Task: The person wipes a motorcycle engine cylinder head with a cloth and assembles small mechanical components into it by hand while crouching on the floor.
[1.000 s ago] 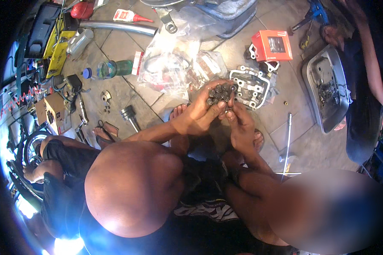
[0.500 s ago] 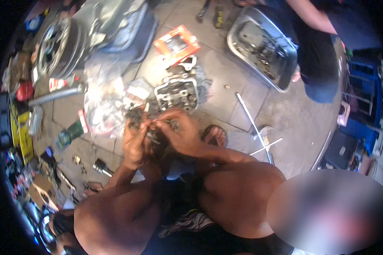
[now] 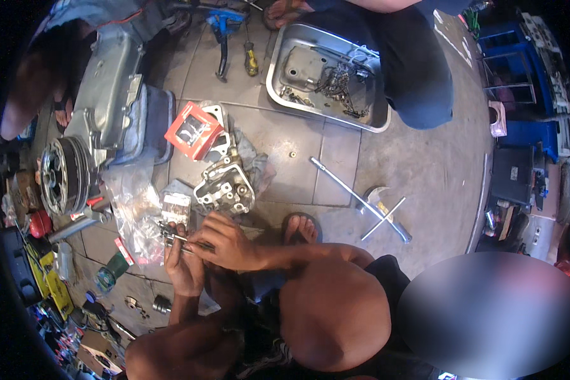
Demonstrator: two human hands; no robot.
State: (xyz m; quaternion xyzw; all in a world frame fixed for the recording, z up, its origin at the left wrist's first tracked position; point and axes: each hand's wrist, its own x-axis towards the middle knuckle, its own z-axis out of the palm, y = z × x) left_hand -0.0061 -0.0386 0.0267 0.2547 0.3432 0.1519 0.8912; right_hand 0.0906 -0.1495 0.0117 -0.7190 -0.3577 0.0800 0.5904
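Note:
Close together in front of my knees, both hands are at a small metal part [image 3: 170, 232] with thin rod-like pieces; its exact kind is unclear. My left hand [image 3: 185, 273] has its fingers closed around the part from below. From the right, my right hand [image 3: 225, 242] pinches a thin metal rod [image 3: 189, 241] against it. Just beyond my hands lies a cylinder head [image 3: 225, 187] on the tiles, and a pale card-like packet [image 3: 176, 208] lies left of it. A red box [image 3: 193, 131] with a dark picture rests partly over a metal gasket [image 3: 219, 120].
A metal basin [image 3: 270, 81] holds chain and loose parts beside another person's leg [image 3: 418, 69]. A cross-shaped wrench [image 3: 354, 195] lies right of my foot. Clear plastic bags [image 3: 130, 196], a wheel hub [image 3: 63, 174] and a green bottle [image 3: 111, 272] are at left. A screwdriver [image 3: 251, 60] lies ahead.
The whole view has shifted, so the floor items sit further left. My hands remain together at the small part, now tilted with its rod pieces showing more plainly.

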